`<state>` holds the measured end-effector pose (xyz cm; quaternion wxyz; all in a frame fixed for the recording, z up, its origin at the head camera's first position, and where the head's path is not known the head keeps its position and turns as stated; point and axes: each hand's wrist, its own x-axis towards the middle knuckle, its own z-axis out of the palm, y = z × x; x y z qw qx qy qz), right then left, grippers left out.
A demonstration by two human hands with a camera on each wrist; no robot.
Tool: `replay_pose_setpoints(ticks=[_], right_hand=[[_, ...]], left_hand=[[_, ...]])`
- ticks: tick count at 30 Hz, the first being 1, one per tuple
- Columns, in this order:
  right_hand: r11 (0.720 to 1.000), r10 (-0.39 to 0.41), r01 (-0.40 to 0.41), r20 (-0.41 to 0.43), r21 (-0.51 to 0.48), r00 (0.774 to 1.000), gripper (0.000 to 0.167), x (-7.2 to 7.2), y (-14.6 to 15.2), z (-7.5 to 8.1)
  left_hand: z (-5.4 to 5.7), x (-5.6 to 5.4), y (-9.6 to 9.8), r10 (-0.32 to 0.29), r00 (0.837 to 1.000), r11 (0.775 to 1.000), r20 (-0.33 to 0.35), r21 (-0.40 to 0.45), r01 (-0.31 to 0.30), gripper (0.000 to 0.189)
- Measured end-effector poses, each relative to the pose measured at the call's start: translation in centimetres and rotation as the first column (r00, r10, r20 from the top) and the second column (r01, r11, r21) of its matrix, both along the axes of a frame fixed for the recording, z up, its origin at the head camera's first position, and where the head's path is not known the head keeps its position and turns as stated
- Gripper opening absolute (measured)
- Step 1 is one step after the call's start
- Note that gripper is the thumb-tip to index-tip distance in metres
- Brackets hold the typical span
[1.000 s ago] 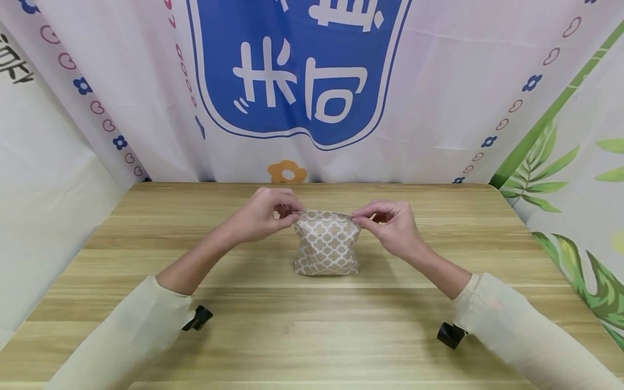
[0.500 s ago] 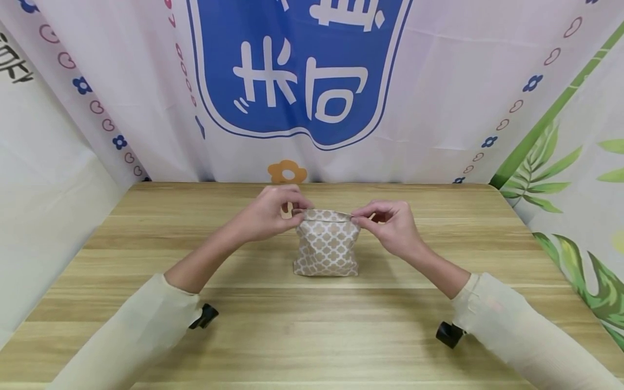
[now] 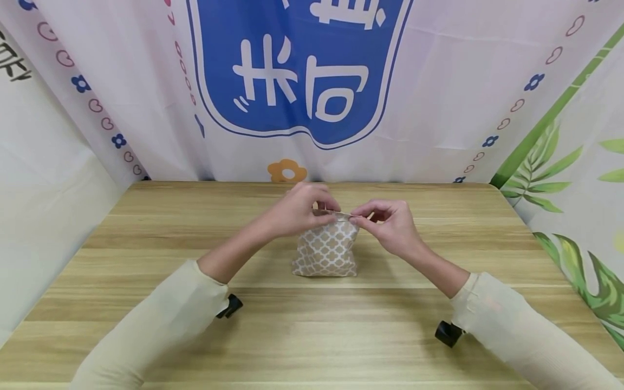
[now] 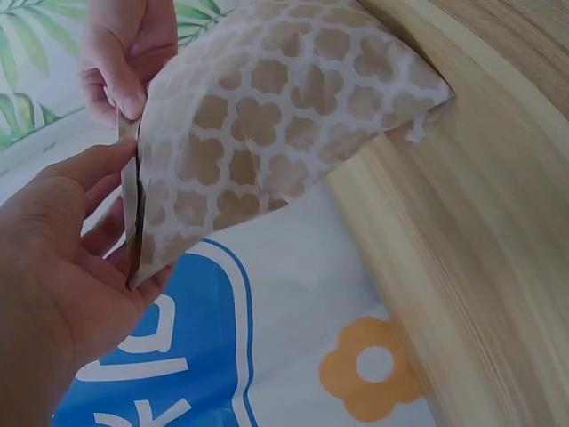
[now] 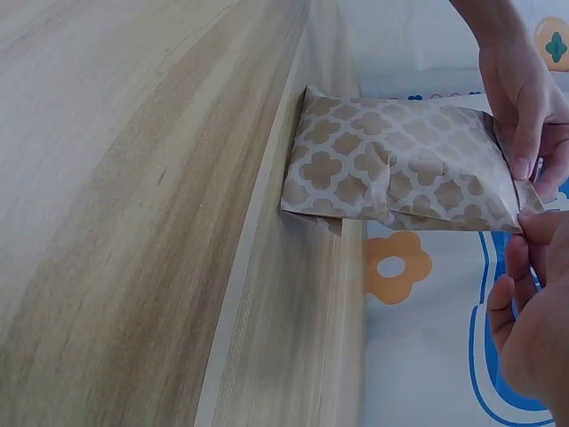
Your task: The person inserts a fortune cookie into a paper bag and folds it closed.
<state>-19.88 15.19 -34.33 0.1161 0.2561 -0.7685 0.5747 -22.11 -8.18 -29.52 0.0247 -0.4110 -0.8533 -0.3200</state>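
Note:
A small paper bag (image 3: 327, 252) with a tan and white quatrefoil print stands on the wooden table, its top edge folded over. My left hand (image 3: 307, 208) pinches that folded edge between thumb and fingers, near its middle, covering the bag's upper left. The right corner of the fold is pinched by my right hand (image 3: 390, 225). In the left wrist view the paper bag (image 4: 267, 116) looks puffed out below the fold, with the left thumb lying along the crease. Both hands sit close together at the fold in the right wrist view, where the bag (image 5: 391, 165) widens toward its base.
The wooden table (image 3: 312, 330) spreads around the bag on all sides. Behind its far edge hangs a white curtain (image 3: 439, 108) with a blue printed sign and an orange flower. Black wrist mounts (image 3: 448, 333) stick out under the cuffs.
My left hand has slid rightward along the bag's folded top, from the left corner toward the right hand. The right hand stays at its corner, and the bag has hardly moved.

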Motion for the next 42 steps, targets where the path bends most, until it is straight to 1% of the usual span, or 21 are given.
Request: replay_pose_setpoints(ticks=[8,12,14,19,22,27,33,36,42], right_hand=[[1.0,0.0,0.0,-0.023,0.007,1.0,0.006,-0.1,-0.1,0.0],[1.0,0.004,-0.003,-0.027,0.025,1.0,0.008,-0.1,-0.1,0.0],[0.999,0.009,-0.009,-0.01,0.042,1.0,0.01,-0.1,-0.2,0.1],[0.994,0.022,-0.026,0.037,0.103,0.999,0.012,-0.1,-0.4,0.4],[0.992,0.018,-0.021,0.023,0.124,1.0,0.008,-0.2,-0.6,0.4],[0.996,0.007,-0.008,0.009,0.09,1.0,0.006,-0.2,-0.7,0.3],[0.998,0.01,-0.01,-0.001,0.059,1.0,0.008,-0.3,-0.7,0.0],[0.999,0.016,-0.015,-0.009,0.043,1.0,0.007,-0.2,-0.7,0.0],[1.0,0.018,-0.018,-0.005,0.016,1.0,0.005,-0.2,-0.7,0.0]], left_hand=[[0.4,0.0,0.8,0.066,0.996,0.993,0.052,-0.105,-0.06,0.011],[0.5,0.1,1.1,0.088,0.995,0.988,0.053,-0.134,-0.08,0.009],[0.6,0.2,1.2,0.093,0.994,0.987,0.05,-0.138,-0.086,0.007],[0.5,0.3,1.4,0.094,0.995,0.988,0.031,-0.126,-0.089,0.006],[0.4,0.3,1.5,0.099,0.995,0.988,0.011,-0.12,-0.097,0.005],[0.3,0.4,1.7,0.122,0.992,0.985,-0.012,-0.12,-0.123,0.004],[0.2,0.4,1.8,0.126,0.992,0.986,-0.023,-0.111,-0.128,0.004],[0.2,0.4,1.7,0.133,0.991,0.986,-0.008,-0.103,-0.133,0.004],[0.1,0.2,1.6,0.149,0.986,0.989,0.072,-0.032,-0.147,0.004]])
